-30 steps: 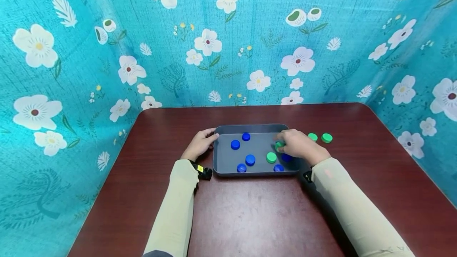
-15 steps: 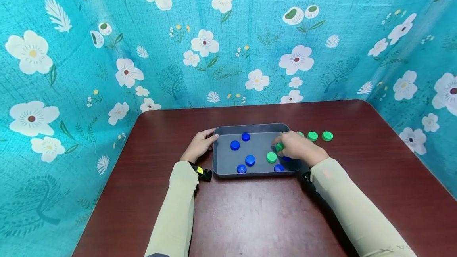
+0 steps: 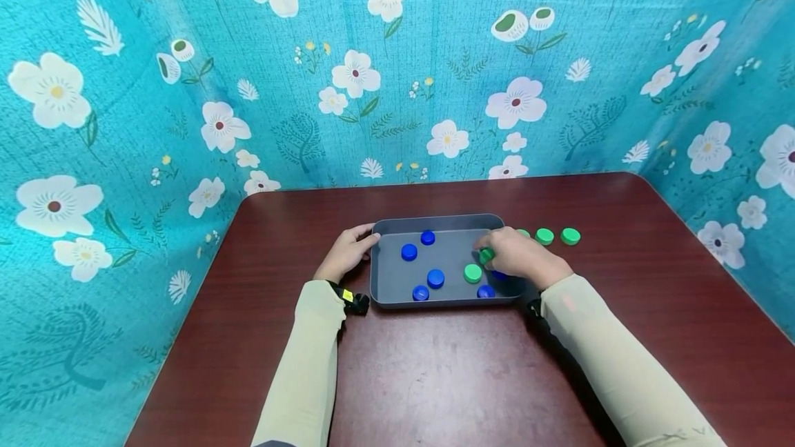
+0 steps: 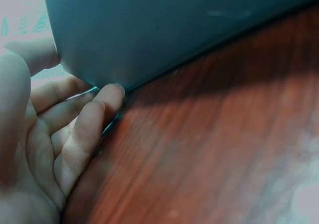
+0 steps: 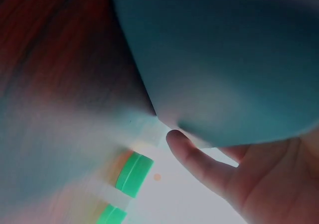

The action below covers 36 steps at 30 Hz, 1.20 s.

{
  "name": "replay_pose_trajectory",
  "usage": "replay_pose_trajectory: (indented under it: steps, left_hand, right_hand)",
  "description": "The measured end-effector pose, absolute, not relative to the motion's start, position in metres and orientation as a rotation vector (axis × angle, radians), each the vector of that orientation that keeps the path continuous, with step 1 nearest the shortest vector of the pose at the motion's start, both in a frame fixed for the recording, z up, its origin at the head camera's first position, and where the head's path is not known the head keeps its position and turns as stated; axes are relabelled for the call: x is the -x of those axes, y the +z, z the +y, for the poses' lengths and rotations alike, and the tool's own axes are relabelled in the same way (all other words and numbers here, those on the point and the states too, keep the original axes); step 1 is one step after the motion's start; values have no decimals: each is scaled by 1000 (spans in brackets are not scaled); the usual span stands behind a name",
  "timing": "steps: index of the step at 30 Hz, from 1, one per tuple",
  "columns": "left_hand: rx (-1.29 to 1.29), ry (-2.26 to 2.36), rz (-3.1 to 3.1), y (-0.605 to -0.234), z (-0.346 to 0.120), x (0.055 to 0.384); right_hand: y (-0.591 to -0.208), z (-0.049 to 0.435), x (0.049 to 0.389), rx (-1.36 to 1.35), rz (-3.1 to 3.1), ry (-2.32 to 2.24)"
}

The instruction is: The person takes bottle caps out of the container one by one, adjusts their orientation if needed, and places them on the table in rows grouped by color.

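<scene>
A grey rectangular tray [image 3: 397, 278] lies on the table with several blue bottle caps [image 3: 435, 279] spread over its floor. My left hand [image 3: 348, 252] grips the tray's left side, thumb at the rim; in the left wrist view fingers [image 4: 87, 127] lie along the outer wall [image 4: 129, 30]. Over the tray's right end, my right hand [image 3: 518, 254] pinches a green bottle cap [image 3: 486, 256], which is tilted. Another green cap [image 3: 473, 273] sits just left of it in the tray. One blue cap [image 3: 499, 276] is partly covered by the right hand.
Right of the tray, green caps [image 3: 544, 236] stand in a row on the dark red-brown table [image 3: 435, 378]; one is half hidden behind the right hand. A blue flowered curtain [image 3: 397, 88] closes off the back and sides.
The green cap under my right fingers has gone from flatter to tilted as the hand shifted slightly left. Another green cap behind that hand came into sight. My left hand stays on the tray.
</scene>
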<state>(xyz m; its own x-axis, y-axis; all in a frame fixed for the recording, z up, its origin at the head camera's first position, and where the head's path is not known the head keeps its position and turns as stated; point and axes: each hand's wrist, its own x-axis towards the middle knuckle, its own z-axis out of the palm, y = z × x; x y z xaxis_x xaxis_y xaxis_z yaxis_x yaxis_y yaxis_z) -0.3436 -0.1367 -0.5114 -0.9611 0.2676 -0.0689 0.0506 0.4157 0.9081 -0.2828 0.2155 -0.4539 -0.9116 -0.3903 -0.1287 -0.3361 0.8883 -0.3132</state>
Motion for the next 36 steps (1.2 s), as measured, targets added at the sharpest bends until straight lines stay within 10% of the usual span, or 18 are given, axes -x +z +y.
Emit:
replay_pose_trajectory:
  steps: [36]
  left_hand:
    - [-279,1578,2462,-510,-136,345]
  right_hand:
    - [-429,226,281,649,3024,-402]
